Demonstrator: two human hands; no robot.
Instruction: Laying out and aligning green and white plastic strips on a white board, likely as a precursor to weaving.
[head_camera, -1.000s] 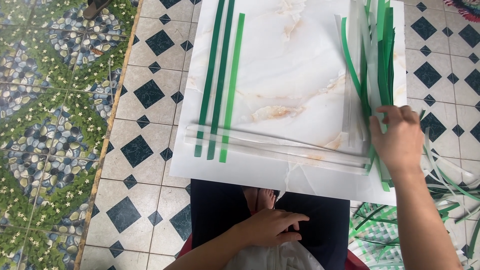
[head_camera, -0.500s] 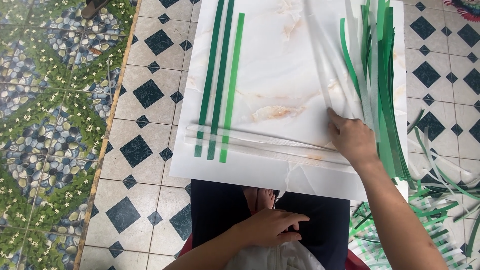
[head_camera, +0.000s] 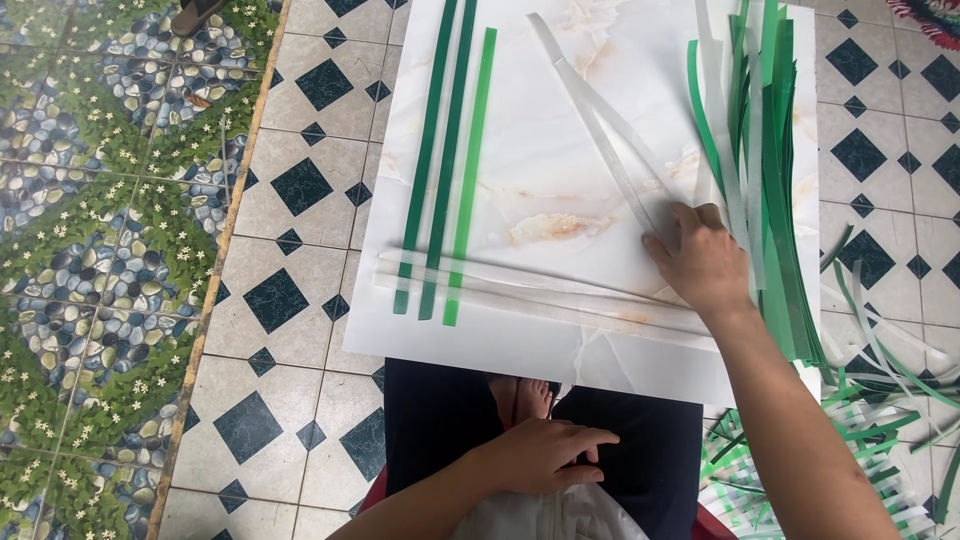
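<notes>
Here your right hand (head_camera: 705, 262) rests fingers-down on two pale translucent strips (head_camera: 600, 125) near the right side of the marble-patterned board (head_camera: 540, 120), pressing rather than gripping them. Just right of it, a pile of green and white strips (head_camera: 765, 150) overhangs the board's right edge, while three green strips (head_camera: 445, 160) lie left of the board's open middle. Your left hand (head_camera: 545, 455) lies loosely curled below the board's near edge, touching white material (head_camera: 555, 515) in your lap.

Right hand (head_camera: 700, 262) stretched forward, palm down, fingers spread flat and pressing — forearm running back to the lower right, left hand (head_camera: 545, 455) low by the lap, fingers loosely curled
</notes>
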